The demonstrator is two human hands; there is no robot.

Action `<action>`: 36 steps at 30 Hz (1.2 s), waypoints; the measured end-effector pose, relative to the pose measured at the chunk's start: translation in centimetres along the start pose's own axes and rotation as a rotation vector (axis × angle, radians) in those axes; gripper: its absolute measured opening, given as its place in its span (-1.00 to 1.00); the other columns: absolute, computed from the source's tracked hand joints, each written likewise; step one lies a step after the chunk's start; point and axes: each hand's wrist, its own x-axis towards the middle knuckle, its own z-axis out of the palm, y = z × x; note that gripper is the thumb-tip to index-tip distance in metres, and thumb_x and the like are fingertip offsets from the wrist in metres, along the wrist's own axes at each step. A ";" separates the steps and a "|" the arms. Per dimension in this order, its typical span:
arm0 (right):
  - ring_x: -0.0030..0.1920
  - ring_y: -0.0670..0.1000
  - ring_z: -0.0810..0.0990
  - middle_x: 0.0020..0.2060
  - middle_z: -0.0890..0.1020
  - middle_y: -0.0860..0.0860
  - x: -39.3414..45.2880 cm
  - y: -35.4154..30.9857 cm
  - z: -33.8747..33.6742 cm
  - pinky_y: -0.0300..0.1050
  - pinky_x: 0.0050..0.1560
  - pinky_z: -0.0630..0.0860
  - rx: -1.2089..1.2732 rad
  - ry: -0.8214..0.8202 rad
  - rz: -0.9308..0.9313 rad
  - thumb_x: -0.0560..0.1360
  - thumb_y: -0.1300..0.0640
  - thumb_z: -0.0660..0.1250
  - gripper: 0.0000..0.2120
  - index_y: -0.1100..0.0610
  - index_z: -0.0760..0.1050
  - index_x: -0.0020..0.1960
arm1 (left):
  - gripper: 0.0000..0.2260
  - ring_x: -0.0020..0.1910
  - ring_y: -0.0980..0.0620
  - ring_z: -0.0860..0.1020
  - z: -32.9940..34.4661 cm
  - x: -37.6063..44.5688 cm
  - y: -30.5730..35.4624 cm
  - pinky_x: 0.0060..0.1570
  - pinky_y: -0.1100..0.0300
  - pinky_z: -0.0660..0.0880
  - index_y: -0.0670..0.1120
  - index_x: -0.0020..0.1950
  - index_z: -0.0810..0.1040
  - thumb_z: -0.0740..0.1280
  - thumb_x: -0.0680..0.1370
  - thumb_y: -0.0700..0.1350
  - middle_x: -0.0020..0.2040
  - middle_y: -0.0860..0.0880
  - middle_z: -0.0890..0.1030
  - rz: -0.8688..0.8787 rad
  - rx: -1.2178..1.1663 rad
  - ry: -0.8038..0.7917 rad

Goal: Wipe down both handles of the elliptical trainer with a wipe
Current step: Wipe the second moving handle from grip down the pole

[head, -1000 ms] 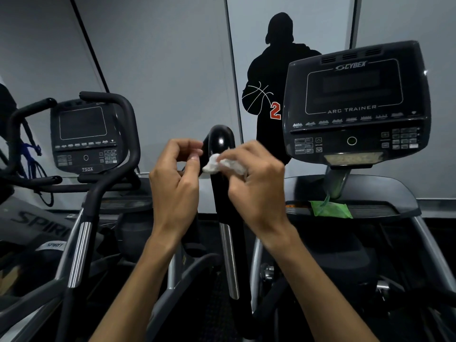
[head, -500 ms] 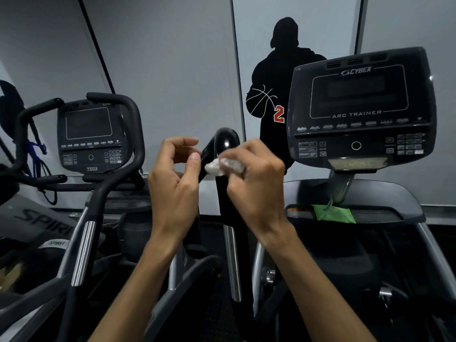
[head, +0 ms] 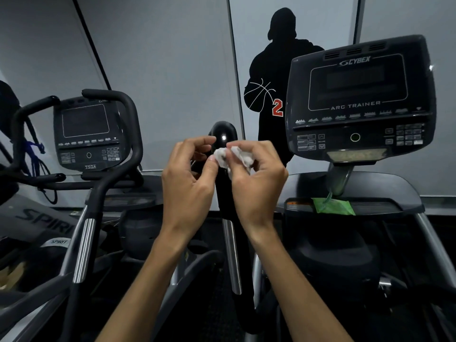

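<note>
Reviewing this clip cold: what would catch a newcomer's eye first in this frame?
Dead centre, the left hand and right hand together pinch a crumpled white wipe in front of the glossy black handle. To the right looms the Cybex Arc Trainer console, a green wipe packet on the ledge below it. Behind, a black basketball-player silhouette marks the wall.

I see the black handle (head: 223, 137) standing upright in the middle. Left of the handle there is open air up to the neighbouring machine's curved bar (head: 128, 134). Right of the handle, the Cybex console (head: 357, 99) crowds close. Above the handle only bare wall (head: 160, 58) lies behind. Below the handle, frame tubes (head: 230, 255) block passage.
</note>
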 end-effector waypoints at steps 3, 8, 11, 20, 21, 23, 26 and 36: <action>-0.15 -0.16 0.58 -0.13 0.60 -0.01 -2.5 0.5 -1.2 -0.41 -0.16 0.47 -0.058 -0.073 -0.082 0.43 0.40 0.51 -0.80 0.15 0.70 -0.04 | -0.82 0.00 0.12 0.60 0.2 -0.3 0.1 -0.17 0.38 0.46 -0.06 0.15 0.60 0.34 0.60 -0.26 0.09 0.03 0.60 0.012 0.007 0.009; -0.16 -0.15 0.62 -0.16 0.65 -0.02 0.3 1.0 -0.9 -0.21 -0.12 0.56 0.121 -0.001 0.164 0.47 0.27 0.51 -0.86 0.04 0.66 -0.09 | -0.84 -0.01 0.12 0.60 0.1 -0.1 0.1 -0.19 0.35 0.48 -0.05 0.12 0.60 0.35 0.60 -0.26 0.07 0.06 0.60 0.018 0.026 0.010; -0.14 -0.07 0.66 -0.15 0.68 0.02 2.6 0.8 0.8 -0.01 -0.05 0.62 0.161 0.029 0.200 0.47 0.19 0.53 -0.95 0.07 0.68 -0.10 | -0.82 0.01 0.13 0.59 0.4 -0.1 0.6 -0.14 0.40 0.44 -0.05 0.14 0.60 0.37 0.58 -0.26 0.06 0.05 0.59 0.069 0.059 -0.014; -0.13 0.02 0.67 -0.20 0.69 0.02 1.9 3.0 -0.1 0.01 -0.04 0.63 0.246 -0.017 0.288 0.52 0.25 0.44 -0.81 -0.03 0.62 -0.15 | -0.66 0.14 0.06 0.46 0.9 -0.5 0.8 0.09 0.31 0.45 -0.01 0.25 0.57 0.40 0.50 -0.24 0.13 0.04 0.53 0.207 0.206 -0.102; -0.12 0.11 0.69 -0.20 0.70 0.06 2.8 3.0 0.4 0.13 -0.01 0.65 0.306 -0.036 0.329 0.52 0.19 0.45 -0.88 -0.01 0.63 -0.14 | -0.65 0.14 0.09 0.45 1.0 -0.6 0.9 0.10 0.39 0.39 -0.02 0.26 0.56 0.40 0.50 -0.25 0.14 0.03 0.53 0.214 0.203 -0.099; -0.10 0.18 0.69 -0.19 0.70 0.11 2.3 2.8 0.3 0.18 0.00 0.66 0.344 -0.074 0.316 0.54 0.14 0.46 -0.96 0.05 0.64 -0.10 | -0.65 0.13 0.13 0.42 1.0 -0.6 0.9 0.12 0.47 0.31 -0.04 0.27 0.55 0.39 0.50 -0.26 0.15 0.02 0.52 0.215 0.189 -0.076; -0.11 0.04 0.67 -0.15 0.68 0.03 -1.4 3.1 -2.0 0.05 -0.06 0.62 0.278 -0.134 0.232 0.56 0.23 0.43 -0.91 0.06 0.63 -0.05 | -0.66 0.14 0.13 0.44 0.6 -0.6 0.4 0.13 0.46 0.30 -0.04 0.26 0.55 0.35 0.51 -0.26 0.15 0.03 0.51 0.199 0.173 -0.037; -0.18 -0.05 0.64 -0.20 0.68 0.05 -0.3 3.3 -2.1 -0.18 -0.13 0.61 0.572 -0.241 0.635 0.59 0.36 0.34 -0.87 0.18 0.61 -0.05 | -0.58 0.21 0.05 0.52 0.7 -0.8 0.2 0.14 0.17 0.50 -0.02 0.20 0.56 0.26 0.42 -0.36 0.14 0.08 0.54 0.103 0.037 -0.007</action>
